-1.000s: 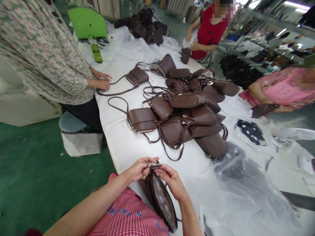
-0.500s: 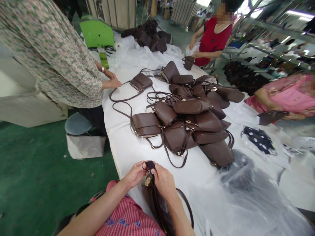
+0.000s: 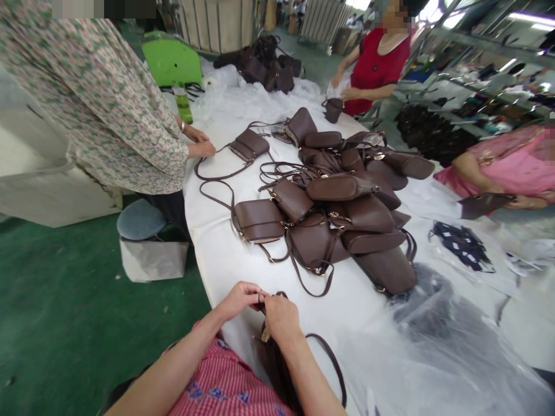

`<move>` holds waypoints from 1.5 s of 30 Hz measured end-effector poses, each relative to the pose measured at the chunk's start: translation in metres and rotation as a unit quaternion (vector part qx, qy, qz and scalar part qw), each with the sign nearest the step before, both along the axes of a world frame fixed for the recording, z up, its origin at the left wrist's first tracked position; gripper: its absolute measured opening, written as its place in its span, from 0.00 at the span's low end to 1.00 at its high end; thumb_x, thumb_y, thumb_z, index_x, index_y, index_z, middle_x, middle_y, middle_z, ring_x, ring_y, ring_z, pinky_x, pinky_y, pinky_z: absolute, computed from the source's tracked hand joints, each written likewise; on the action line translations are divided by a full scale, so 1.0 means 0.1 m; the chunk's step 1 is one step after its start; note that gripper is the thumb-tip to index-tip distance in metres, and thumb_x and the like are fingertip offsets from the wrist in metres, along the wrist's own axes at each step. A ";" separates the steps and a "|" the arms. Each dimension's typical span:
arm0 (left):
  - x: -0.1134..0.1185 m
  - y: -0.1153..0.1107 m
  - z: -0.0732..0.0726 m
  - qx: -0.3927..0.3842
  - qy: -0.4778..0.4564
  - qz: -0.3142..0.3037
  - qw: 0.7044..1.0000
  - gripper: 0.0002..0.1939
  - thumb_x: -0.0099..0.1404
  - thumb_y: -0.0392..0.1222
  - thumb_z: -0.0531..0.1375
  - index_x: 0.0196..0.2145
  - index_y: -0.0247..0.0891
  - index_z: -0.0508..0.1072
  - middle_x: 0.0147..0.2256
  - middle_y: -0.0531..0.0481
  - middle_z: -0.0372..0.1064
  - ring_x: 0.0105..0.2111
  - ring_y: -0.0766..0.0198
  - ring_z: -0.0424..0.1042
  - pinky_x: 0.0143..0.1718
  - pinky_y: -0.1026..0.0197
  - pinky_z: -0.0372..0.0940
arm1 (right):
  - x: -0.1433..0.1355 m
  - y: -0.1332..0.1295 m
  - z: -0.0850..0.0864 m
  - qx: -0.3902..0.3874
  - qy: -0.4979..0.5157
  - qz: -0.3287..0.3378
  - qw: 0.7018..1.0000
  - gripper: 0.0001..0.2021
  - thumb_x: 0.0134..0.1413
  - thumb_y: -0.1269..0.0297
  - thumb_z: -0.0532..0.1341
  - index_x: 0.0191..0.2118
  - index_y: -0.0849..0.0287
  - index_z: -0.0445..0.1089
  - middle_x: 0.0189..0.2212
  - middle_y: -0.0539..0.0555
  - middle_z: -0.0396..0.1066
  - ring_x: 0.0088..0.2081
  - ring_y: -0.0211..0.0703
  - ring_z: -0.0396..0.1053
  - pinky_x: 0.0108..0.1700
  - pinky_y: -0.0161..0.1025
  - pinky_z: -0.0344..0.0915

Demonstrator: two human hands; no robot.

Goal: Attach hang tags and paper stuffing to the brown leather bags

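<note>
A brown handbag (image 3: 269, 361) with gold hardware lies at the table's near edge, against my body, its strap (image 3: 332, 353) looping out to the right. Above it my left hand (image 3: 241, 300) is closed, thumb and fingertips pinching a thin black cord (image 3: 261, 297). Touching those fingertips, my right hand (image 3: 281, 318) is closed around part of the bag's strap, which shows just behind the knuckles. The black tag on the cord is hidden by my fingers.
Many brown handbags (image 3: 332, 188) are heaped mid-table. Clear plastic (image 3: 451, 341) and black tags (image 3: 463, 245) lie to the right. A co-worker's hands (image 3: 202, 144) hold a bag strap at left; two other people handle bags across the table. A stool (image 3: 141, 219) stands left.
The black tag, visible between my fingers before, is now covered. My right hand has turned over with its back upward, and my left fingers have closed into a tighter pinch.
</note>
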State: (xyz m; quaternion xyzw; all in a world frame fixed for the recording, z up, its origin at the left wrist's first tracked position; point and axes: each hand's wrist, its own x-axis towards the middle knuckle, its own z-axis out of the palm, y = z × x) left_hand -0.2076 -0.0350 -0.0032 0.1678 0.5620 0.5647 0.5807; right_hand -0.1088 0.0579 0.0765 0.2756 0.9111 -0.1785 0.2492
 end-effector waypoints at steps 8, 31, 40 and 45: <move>-0.81 -0.30 0.40 -0.010 0.307 -0.087 0.948 0.04 0.55 0.39 0.60 0.26 0.39 0.76 0.26 0.53 0.72 0.28 0.64 0.68 0.31 0.66 0.59 | 0.70 0.04 -0.13 -0.132 0.056 -0.148 0.978 0.43 0.42 0.66 0.64 0.65 0.58 0.46 0.52 0.62 0.66 0.48 0.52 0.68 0.44 0.41 0.62; 0.60 0.52 0.94 0.242 0.389 -0.297 0.838 0.16 0.61 0.30 0.51 0.38 0.40 0.76 0.34 0.48 0.68 0.38 0.62 0.67 0.41 0.62 0.61 | 1.36 0.26 0.32 0.089 0.333 -0.117 0.931 0.26 0.46 0.75 0.59 0.55 0.57 0.64 0.51 0.61 0.67 0.55 0.55 0.61 0.58 0.55 0.52; 0.57 0.61 0.75 0.145 0.455 -0.302 0.825 0.11 0.53 0.30 0.53 0.31 0.38 0.73 0.31 0.50 0.70 0.35 0.60 0.67 0.39 0.61 0.60 | 2.05 0.43 0.85 -0.294 0.257 -0.229 0.892 0.12 0.59 0.61 0.52 0.30 0.60 0.69 0.19 0.47 0.64 0.20 0.34 0.61 0.23 0.30 0.55; 0.58 0.67 0.84 0.110 0.343 -0.381 0.851 0.06 0.55 0.39 0.57 0.30 0.36 0.70 0.28 0.54 0.67 0.32 0.62 0.65 0.33 0.64 0.58 | 2.22 0.29 0.90 0.160 0.220 -0.213 0.938 0.09 0.57 0.73 0.53 0.32 0.58 0.70 0.27 0.53 0.72 0.28 0.38 0.67 0.27 0.33 0.49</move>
